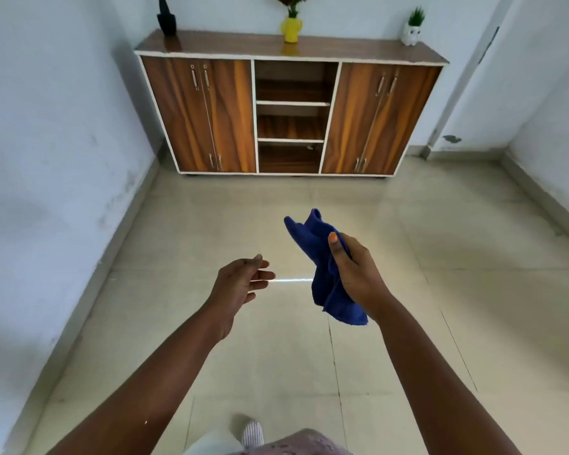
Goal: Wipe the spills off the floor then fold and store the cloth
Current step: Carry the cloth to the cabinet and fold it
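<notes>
Bunching the blue cloth [326, 274] in a closed right hand [353, 274] above the tiled floor [408, 323], while the left hand [240, 284] hangs empty, loosely spread nearby, the person holds something that looks soft, light and floppy, best taken by two corners.

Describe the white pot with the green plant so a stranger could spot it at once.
Find the long wooden cabinet against the far wall. Three things stand on its top; the small white owl-faced pot holding a spiky green plant sits at the right end, unlike the yellow vase mid-top and the black vase left.
</notes>
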